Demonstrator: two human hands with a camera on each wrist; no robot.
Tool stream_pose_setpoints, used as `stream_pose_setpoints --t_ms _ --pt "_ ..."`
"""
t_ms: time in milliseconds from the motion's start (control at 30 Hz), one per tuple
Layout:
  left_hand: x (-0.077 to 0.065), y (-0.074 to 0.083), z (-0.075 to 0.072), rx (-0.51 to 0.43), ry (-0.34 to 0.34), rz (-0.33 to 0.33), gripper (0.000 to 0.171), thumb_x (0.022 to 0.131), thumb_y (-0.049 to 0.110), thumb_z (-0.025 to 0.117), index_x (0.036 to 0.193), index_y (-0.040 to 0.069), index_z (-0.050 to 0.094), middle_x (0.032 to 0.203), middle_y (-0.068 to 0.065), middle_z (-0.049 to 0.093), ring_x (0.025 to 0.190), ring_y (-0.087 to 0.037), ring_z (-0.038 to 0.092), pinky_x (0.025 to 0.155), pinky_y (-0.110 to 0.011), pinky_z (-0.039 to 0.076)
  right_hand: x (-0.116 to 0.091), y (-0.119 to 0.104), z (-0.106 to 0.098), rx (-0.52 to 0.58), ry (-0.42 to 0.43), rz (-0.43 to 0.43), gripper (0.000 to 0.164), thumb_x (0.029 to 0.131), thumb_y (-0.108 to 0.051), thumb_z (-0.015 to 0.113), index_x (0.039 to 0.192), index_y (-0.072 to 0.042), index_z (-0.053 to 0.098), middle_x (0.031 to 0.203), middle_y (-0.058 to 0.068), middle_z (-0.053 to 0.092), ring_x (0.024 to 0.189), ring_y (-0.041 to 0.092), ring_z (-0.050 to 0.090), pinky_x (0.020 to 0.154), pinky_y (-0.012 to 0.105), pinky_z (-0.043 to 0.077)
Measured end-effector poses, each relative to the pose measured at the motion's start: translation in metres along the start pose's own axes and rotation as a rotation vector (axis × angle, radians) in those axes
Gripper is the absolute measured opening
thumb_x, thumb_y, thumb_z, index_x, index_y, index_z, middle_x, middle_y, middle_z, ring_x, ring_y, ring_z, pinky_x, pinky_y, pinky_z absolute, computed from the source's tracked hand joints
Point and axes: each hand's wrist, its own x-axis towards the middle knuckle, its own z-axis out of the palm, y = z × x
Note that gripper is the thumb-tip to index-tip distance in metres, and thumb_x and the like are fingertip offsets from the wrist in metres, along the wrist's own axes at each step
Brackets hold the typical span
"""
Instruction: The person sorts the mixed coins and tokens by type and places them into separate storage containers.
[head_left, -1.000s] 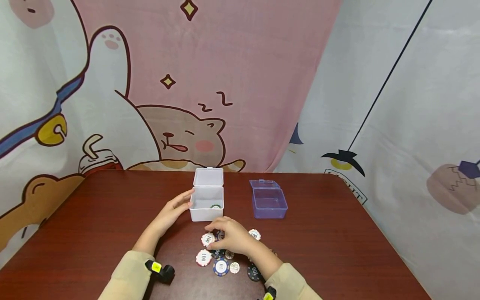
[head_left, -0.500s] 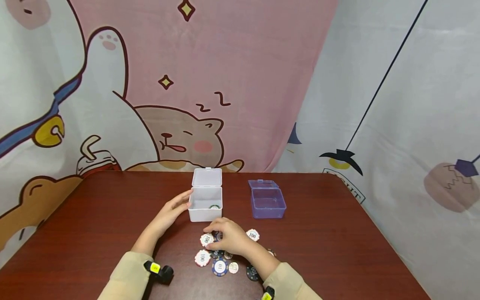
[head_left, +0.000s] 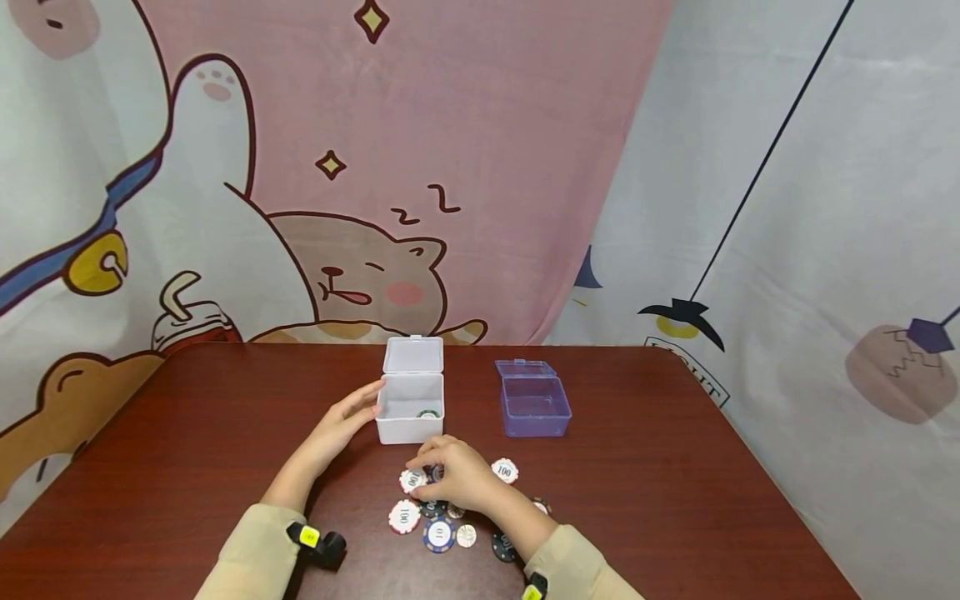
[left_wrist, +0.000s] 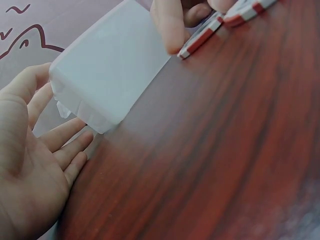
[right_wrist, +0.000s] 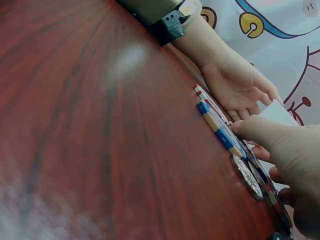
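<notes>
Boxes: 2, lids raised; white box taken as landmark, purple box to its right. One green-edged chip lies inside the white box. Left hand rests at its left wall, fingers straight and spread. Right hand is just in front of the white box, thumb and forefinger pinching a white chip by opposite edges, low at the table. White chips reading "100": 3 counted, the pinched one, a red-edged chip farther in front of the white box, and a third chip in front and to its right. Also in front: one blue chip reading "10", two silver coins (one partly hidden), two black chips; other chips partly covered, total uncertain. Backdrop behind the white box bears two "Z"s.
</notes>
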Motion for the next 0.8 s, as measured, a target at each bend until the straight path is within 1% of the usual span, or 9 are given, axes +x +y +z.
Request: stream_pose_setpoints --t_ms 167,267,400,533,667,800 --pt "0.0 0.0008 0.0001 0.002 0.001 -0.007 0.049 0.098 0.018 0.055 0.144 0.011 0.043 0.141 -0.02 0.045 0.129 -0.037 0.041 0.104 -0.059 0.026 0.0001 0.0 0.0002 -0.005 0.002 -0.011 0.032 0.075 -0.025 0.083 0.105 -0.016 0.076 0.099 -0.013 0.06 0.09 0.001 0.052 0.077 0.017 0.043" --pt "-0.0004 0.0009 0.0006 0.001 -0.001 0.0 0.049 0.098 0.017 0.055 0.144 0.009 0.043 0.141 -0.022 0.044 0.129 -0.037 0.04 0.104 -0.058 0.026 0.0001 -0.0001 0.0 -0.002 0.005 -0.017 0.032 0.075 -0.024 0.083 0.105 -0.015 0.076 0.099 -0.012 0.06 0.091 0.001 0.052 0.077 0.017 0.043" --pt "-0.0008 0.001 0.0009 0.0 -0.005 0.006 0.049 0.098 0.016 0.055 0.144 0.008 0.043 0.141 -0.023 0.044 0.129 -0.038 0.04 0.104 -0.058 0.026 0.0003 -0.0004 -0.0003 0.013 0.026 -0.037 0.032 0.074 -0.022 0.083 0.104 -0.013 0.076 0.098 -0.01 0.061 0.092 0.003 0.053 0.08 0.018 0.043" --pt "-0.0002 0.001 0.0005 0.0 0.001 -0.011 0.048 0.098 0.016 0.055 0.144 0.01 0.043 0.142 -0.021 0.044 0.128 -0.037 0.041 0.104 -0.058 0.026 0.0006 -0.0017 -0.0019 0.035 0.053 -0.048 0.033 0.073 -0.02 0.083 0.104 -0.011 0.076 0.098 -0.009 0.061 0.093 0.005 0.053 0.08 0.019 0.043" --pt "0.0002 0.0004 0.0003 0.009 0.005 -0.011 0.048 0.098 0.016 0.055 0.144 0.009 0.043 0.141 -0.022 0.044 0.128 -0.038 0.042 0.103 -0.058 0.026 0.0008 -0.0041 -0.0048 0.049 0.074 -0.062 0.033 0.073 -0.018 0.083 0.104 -0.01 0.076 0.097 -0.008 0.061 0.092 0.006 0.053 0.08 0.021 0.044" --pt "0.0005 -0.0002 0.0008 0.001 0.01 -0.017 0.049 0.098 0.017 0.055 0.144 0.009 0.043 0.141 -0.021 0.045 0.128 -0.037 0.042 0.104 -0.058 0.026 0.0016 -0.0056 -0.0074 0.039 0.096 -0.085 0.033 0.072 -0.017 0.083 0.103 -0.009 0.076 0.098 -0.006 0.061 0.092 0.007 0.053 0.08 0.02 0.044"
